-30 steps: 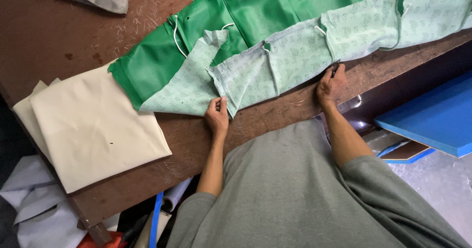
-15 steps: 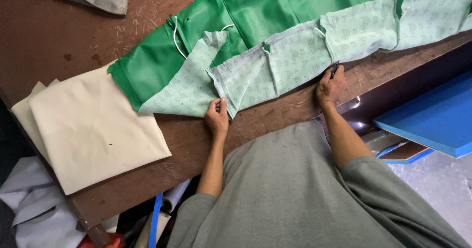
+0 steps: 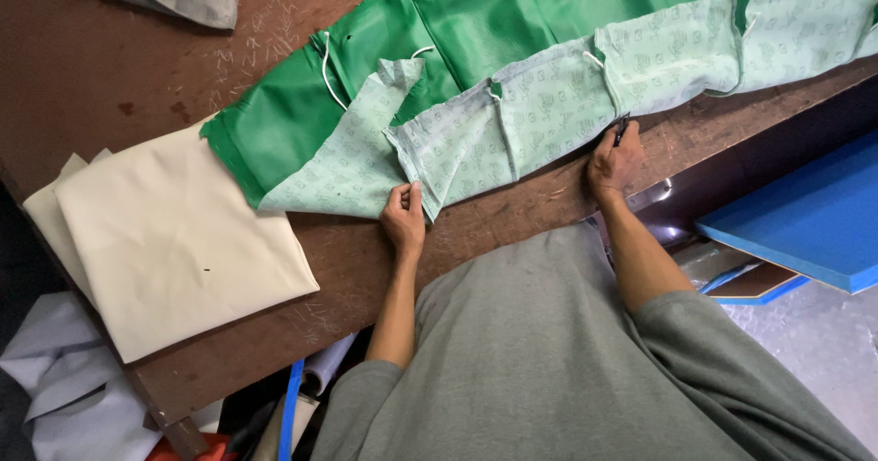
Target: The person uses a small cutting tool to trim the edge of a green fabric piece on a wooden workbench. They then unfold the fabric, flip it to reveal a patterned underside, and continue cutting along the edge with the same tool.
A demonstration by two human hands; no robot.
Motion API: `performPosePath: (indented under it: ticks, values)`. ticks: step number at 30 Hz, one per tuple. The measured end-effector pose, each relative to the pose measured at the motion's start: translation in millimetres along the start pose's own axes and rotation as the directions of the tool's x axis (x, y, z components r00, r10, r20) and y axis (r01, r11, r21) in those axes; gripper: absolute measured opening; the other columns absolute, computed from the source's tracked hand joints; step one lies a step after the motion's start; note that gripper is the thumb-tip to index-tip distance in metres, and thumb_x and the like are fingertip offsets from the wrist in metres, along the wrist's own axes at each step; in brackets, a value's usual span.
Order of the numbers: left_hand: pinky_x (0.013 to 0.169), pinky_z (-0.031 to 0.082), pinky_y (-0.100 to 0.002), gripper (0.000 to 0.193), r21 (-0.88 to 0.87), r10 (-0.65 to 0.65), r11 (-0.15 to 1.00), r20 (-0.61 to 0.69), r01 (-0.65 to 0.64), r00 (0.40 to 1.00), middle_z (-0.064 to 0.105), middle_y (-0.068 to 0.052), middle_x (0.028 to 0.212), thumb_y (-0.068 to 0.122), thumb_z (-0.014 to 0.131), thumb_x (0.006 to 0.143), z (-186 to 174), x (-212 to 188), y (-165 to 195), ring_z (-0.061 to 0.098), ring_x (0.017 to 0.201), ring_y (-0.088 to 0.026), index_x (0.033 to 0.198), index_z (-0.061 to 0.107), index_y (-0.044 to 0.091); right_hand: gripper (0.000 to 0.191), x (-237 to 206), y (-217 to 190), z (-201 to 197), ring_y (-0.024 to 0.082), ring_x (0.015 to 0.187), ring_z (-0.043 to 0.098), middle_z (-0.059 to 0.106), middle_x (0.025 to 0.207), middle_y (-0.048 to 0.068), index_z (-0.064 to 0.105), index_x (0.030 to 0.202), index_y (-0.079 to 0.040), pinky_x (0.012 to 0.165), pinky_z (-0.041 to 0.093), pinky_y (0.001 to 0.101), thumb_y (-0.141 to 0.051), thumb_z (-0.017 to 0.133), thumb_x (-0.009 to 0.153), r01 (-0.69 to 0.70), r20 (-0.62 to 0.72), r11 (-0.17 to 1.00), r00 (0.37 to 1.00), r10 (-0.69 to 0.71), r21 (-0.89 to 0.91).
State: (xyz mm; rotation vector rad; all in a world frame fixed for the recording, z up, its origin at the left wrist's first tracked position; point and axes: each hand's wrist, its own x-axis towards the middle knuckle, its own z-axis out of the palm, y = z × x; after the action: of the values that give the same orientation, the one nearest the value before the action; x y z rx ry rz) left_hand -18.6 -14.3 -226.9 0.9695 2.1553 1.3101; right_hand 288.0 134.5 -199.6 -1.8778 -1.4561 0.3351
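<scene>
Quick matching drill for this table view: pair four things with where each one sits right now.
1. left hand
2. right hand
3. cream fabric
4. blue board

a. beyond the table's right edge
b. on the pale green cloth's near edge, holding a dark pen-like tool
c. flat on the table, left of the green cloth
d. pinching a folded corner of the pale green cloth

Pairs: 1-d, 2-b, 3-c, 4-a

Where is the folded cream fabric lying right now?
In the head view, the folded cream fabric lies on the left part of the brown table, touching the green fabric's end, left of the left hand.
</scene>
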Motion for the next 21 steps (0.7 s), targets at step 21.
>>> performPosePath:
  ticks: [21]
  values:
    - [0.062,0.053,-0.032,0.024,-0.019,-0.024,1.000,-0.007,0.024,1.000,0.073,-0.007,0.075,0.025,0.072,0.097,3.2,0.8,-1.8,0.066,0.064,-0.016,0.094,0.072,0.001,0.016,0.9,1.7,1.2,0.046,0.079,0.062,0.065,0.088,0.026,0.055,0.102,0.000,0.068,0.045,0.0540,-0.016,0.058,0.101,0.018,0.016,1.000,1.000,-0.017,-0.022]
